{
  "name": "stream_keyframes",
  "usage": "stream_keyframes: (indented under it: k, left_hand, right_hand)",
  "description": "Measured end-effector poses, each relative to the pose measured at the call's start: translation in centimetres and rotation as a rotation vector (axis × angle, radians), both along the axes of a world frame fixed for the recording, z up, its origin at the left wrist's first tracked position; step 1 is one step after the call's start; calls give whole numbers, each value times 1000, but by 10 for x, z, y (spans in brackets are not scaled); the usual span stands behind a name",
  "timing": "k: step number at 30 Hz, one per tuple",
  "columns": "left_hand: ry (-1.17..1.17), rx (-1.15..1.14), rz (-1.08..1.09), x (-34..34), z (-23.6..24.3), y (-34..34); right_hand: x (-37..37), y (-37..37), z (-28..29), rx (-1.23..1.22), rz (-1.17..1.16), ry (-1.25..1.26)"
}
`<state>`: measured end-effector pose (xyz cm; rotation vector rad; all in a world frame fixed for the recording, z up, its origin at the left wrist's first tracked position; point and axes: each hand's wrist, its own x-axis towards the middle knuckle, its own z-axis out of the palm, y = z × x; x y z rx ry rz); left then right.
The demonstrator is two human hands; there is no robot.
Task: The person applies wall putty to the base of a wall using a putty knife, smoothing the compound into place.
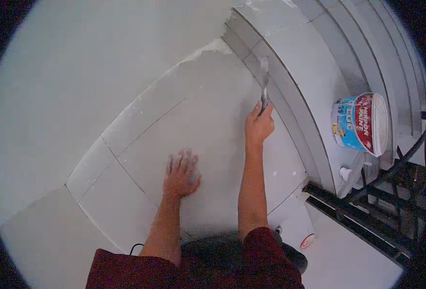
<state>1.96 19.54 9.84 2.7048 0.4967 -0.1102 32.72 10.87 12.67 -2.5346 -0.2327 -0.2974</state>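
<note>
- Two hands are working over one tiled floor (213, 144).
- The right hand (259, 123), right of centre, is gripping the handle of one scraper (265, 91).
- The scraper is lying in the upper centre-right, its single blade pointing toward the top edge and overlapping the lowest stair riser (297, 103); blade contact is not discernible.
- The left hand (180, 176), lower centre, is holding nothing visible; its fingers are spreading open, palm down, at the tile.
- One blue-and-red bucket (355, 123) is occupying a step at right.
- One black metal railing (362, 216) is crossing the lower right.
</note>
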Motion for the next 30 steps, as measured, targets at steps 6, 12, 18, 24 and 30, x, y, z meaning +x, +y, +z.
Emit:
stream_keyframes:
  k: [6,12,18,24,30]
  left_hand:
    - [-72,35,-25,6,0,-5]
    - [-35,-8,0,3,1,-1]
    - [-51,21,-24,1,-2,-1]
    - [9,-39,-31,0,0,-1]
    - [-42,43,-24,2,-2,0]
  right_hand:
    - [7,4,-10,-74,18,-164]
    - [7,-8,-19,-120,19,6]
    - [14,-7,-15,-222,21,-49]
    - [13,-8,-8,-220,4,-96]
    - [12,-6,-4,-220,-23,-37]
